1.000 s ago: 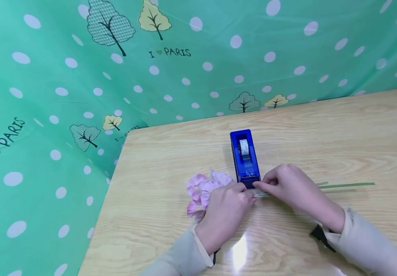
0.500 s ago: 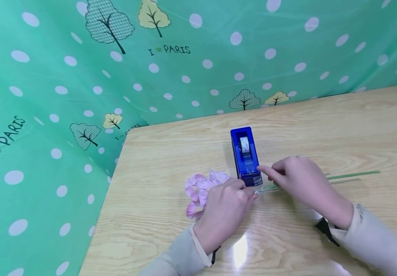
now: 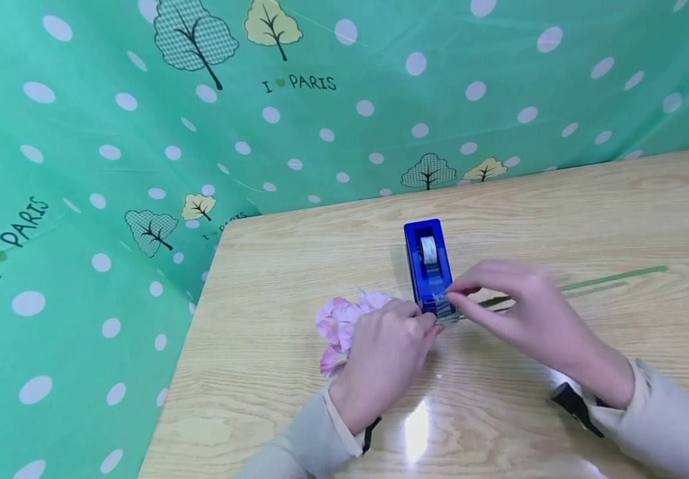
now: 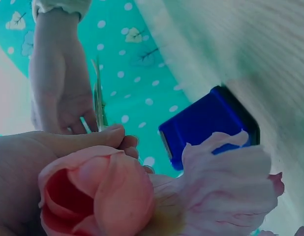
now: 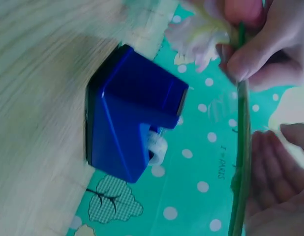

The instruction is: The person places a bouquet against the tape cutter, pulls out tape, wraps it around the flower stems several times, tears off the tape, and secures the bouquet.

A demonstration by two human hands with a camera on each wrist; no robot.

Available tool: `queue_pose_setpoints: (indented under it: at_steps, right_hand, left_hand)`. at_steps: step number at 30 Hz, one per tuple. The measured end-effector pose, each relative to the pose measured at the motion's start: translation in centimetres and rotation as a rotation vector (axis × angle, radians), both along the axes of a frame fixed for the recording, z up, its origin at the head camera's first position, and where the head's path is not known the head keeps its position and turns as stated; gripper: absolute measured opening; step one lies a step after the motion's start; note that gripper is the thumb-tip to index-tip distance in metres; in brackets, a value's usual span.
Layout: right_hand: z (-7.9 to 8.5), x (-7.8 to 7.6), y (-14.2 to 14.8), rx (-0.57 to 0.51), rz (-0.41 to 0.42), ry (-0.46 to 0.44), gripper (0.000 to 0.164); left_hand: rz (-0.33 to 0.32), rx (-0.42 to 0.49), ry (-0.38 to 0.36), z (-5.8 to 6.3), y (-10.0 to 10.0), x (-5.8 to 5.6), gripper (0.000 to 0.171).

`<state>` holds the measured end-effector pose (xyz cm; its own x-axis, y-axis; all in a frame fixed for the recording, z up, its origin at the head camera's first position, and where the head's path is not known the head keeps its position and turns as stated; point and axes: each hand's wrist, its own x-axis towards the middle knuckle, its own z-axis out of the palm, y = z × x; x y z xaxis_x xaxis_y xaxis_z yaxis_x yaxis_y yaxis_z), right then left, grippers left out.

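Green stem (image 3: 620,277) slanted farther back than a second ago — left hand (image 3: 383,352) clamped on it over the bench (image 3: 273,286), by pink flowers (image 3: 338,326); right hand (image 3: 527,303) near the tape dispenser (image 3: 423,285), its grip I couldn't tell.

Bright glare on table (image 3: 296,266); wrist views hazy

My left hand (image 4: 39,152) pinches the stems (image 4: 98,101) behind a coral bud (image 4: 120,191). Pale petals (image 4: 226,182) partly overlap the blue dispenser (image 4: 203,120). Beyond: my right hand (image 4: 68,101), beside the stems; white-dotted green cloth (image 4: 135,91) behind.
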<state>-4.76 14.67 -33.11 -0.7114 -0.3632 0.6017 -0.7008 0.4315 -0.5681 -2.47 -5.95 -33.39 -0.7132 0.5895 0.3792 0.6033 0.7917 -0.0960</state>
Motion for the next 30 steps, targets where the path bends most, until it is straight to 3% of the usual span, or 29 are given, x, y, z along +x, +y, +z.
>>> queue_pose_setpoints:
  at_steps: [4, 10, 17, 24, 30]
  right_hand:
    - [-0.1, 0.4, -0.2, -0.073, 0.152, -0.029, 0.036]
    - [-0.9, 0.4, -0.5, -0.047, 0.221, -0.074, 0.033]
    - [-2.5, -0.6, -0.6, 0.050, 0.158, -0.141, 0.025]
    - [-2.9, -1.3, 0.3, 0.023, 0.006, -0.271, 0.015]
    - [-2.6, -1.5, 0.6, 0.007, 0.001, -0.320, 0.025]
  left_hand:
    - [0.032, 0.026, -0.006, 0.5, -0.3, -0.6, 0.014]
    - [0.049, 0.101, -0.030, 1.6, -0.9, -1.2, 0.013]
    - [0.056, 0.154, -0.054, 2.5, -1.3, -1.3, 0.016]
    - [0.029, 0.142, -0.107, 3.2, -1.4, -0.7, 0.020]
    - [0.002, 0.132, -0.155, 3.3, -1.4, -0.3, 0.022]
